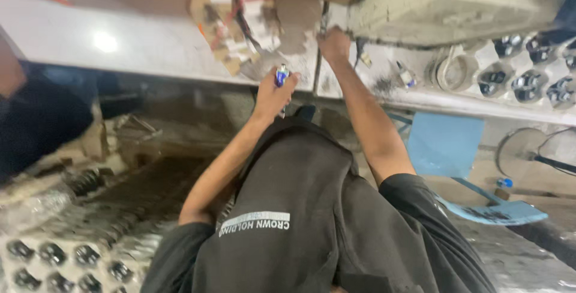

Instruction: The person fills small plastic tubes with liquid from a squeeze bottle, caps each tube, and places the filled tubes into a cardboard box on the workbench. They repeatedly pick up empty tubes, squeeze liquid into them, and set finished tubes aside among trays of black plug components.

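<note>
My left hand (271, 93) is raised in front of the white bench edge (138, 59) and is closed around a small blue and white tube-like object (281, 75). My right hand (333, 44) reaches further onto the bench and is clenched at the top of a thin dark rod (317, 74) that runs down over the bench edge. That hand sits next to the corner of a dirty beige machine housing (444, 2). My black shirt (312, 221) fills the lower middle of the view.
A torn cardboard box (237, 26) lies on the bench left of my hands. Trays of dark round parts sit at the right (528, 80) and lower left (54, 263). A blue stool (445, 144) stands below the bench. Another person's dark sleeve (33, 119) is at the left.
</note>
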Tool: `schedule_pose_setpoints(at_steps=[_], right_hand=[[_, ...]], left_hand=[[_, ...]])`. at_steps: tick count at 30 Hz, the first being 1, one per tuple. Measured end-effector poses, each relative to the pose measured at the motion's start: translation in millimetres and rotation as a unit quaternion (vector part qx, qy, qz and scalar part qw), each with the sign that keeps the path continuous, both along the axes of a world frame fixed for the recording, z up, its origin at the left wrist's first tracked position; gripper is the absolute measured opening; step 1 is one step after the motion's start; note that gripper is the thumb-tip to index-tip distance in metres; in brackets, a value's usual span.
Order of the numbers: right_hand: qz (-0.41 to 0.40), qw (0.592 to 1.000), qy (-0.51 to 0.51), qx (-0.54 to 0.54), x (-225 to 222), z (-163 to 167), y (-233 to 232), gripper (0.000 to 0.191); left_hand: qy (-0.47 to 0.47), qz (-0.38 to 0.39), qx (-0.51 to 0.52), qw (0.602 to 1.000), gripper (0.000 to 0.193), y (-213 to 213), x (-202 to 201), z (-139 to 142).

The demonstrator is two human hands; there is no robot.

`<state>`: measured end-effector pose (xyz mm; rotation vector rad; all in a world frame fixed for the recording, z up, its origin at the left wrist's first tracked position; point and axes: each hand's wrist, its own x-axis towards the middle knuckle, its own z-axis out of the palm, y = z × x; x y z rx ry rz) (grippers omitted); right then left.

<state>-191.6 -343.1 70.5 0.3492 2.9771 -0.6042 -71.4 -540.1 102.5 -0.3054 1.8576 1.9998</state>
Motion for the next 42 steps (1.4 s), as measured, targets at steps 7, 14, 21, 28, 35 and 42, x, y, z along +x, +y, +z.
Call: schedule_pose_setpoints(at_steps=[7,14,21,28,35,42], right_hand=[[0.038,0.992,0.094,-0.074,-15.0,-5.6,-10.5,0.024],[0.049,0.908,0.092,-0.405,50.6,218.9,-42.4,0.021],[0.114,0.928,0.216,-0.280,54.2,330.6,-100.3,0.020],[0.155,0.915,0.260,-0.268,52.1,319.2,-101.0,0.015],[0.300,0.904,0.300,-0.051,42.7,317.6,-88.3,0.025],[0.403,0.886,0.230,-0.026,36.2,306.6,-72.1,0.022]], left_hand=[[0.156,-0.023,-0.165,0.974,0.039,-47.2,-69.9,95.5],[0.360,-0.112,-0.076,0.923,0.026,-75.7,-119.1,179.8],[0.417,-0.202,-0.039,0.885,0.028,-72.3,-136.7,214.2],[0.451,-0.195,-0.074,0.868,0.029,-72.2,-142.0,210.1],[0.436,-0.239,-0.188,0.847,0.028,-79.3,-145.2,219.3],[0.421,-0.335,-0.281,0.795,0.022,-83.3,-144.8,222.4]])
